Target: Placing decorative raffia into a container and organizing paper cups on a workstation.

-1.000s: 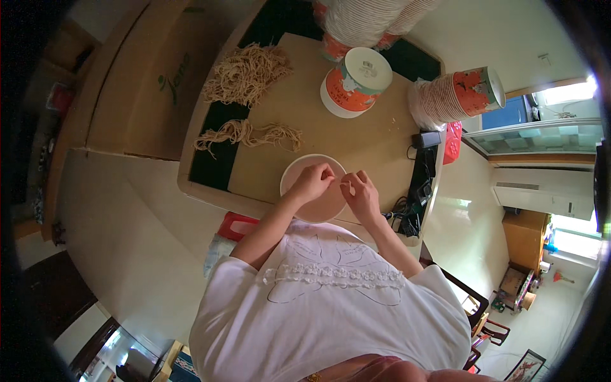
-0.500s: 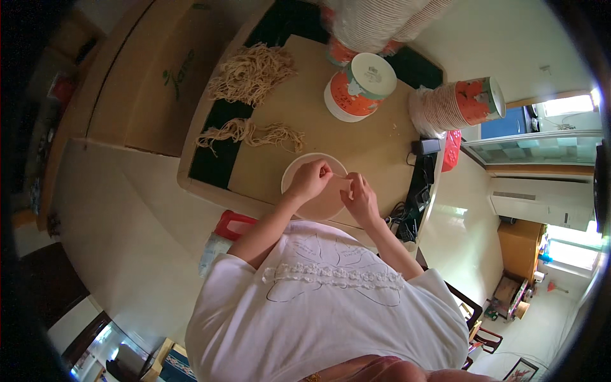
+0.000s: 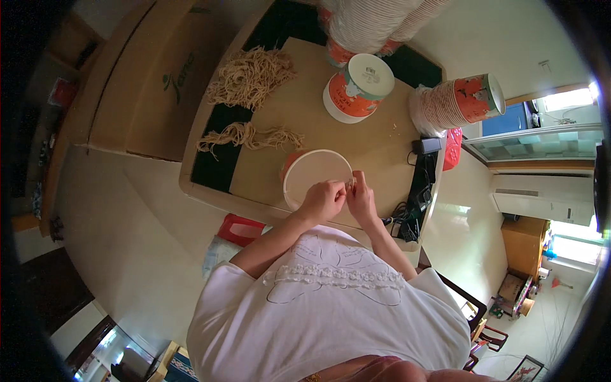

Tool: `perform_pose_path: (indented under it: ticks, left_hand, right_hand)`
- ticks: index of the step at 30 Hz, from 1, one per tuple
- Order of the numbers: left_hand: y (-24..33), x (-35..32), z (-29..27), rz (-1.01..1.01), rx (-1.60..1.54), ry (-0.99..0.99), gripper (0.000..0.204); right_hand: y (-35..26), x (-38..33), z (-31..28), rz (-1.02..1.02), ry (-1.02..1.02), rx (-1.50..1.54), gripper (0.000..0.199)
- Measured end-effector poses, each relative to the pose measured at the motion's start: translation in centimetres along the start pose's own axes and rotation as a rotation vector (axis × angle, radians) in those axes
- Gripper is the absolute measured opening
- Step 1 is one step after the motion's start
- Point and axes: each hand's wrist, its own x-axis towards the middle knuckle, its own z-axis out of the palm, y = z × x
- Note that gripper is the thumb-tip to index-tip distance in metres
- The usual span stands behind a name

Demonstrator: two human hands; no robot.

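Note:
A round paper tub (image 3: 313, 167), white inside with an orange patch on its outer wall, stands tilted toward me at the table's near edge. My left hand (image 3: 323, 202) is closed in a pinch over its near right rim. Just beside it, my right hand (image 3: 362, 200) is closed too, forefinger and thumb meeting the left fingertips. Between the fingertips shows a small pale bit of string (image 3: 351, 183); most of it is hidden by the fingers. Beyond the tub to the left lies a small bunch of beige strings (image 3: 251, 137), with a larger tangled heap of them (image 3: 252, 76) farther back.
Upside-down printed tubs (image 3: 359, 89) are stacked on the cardboard sheet (image 3: 305, 70). Wrapped tub stacks (image 3: 375, 25) stand behind; another stack (image 3: 458, 105) lies at the right. A black adapter (image 3: 426, 146) and cables line the right edge. A large carton (image 3: 153, 76) stands left.
My hands have drawn together and come down nearer me, from a thin strand stretched between them over the tub to its right rim. The tub now tilts more toward me.

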Motion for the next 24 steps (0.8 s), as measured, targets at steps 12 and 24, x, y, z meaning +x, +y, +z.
perform_pose_path:
  ticks: [12,24]
  left_hand:
    - [-2.1,2.1,1.9,-0.166,0.12,0.096,0.012]
    - [2.1,1.3,-1.7,-0.141,-0.078,-0.02,0.014]
  right_hand:
    - [0.3,0.8,-0.2,-0.061,0.027,-0.094,0.022]
    - [1.0,1.4,-1.5,0.064,0.012,-0.139,0.022]
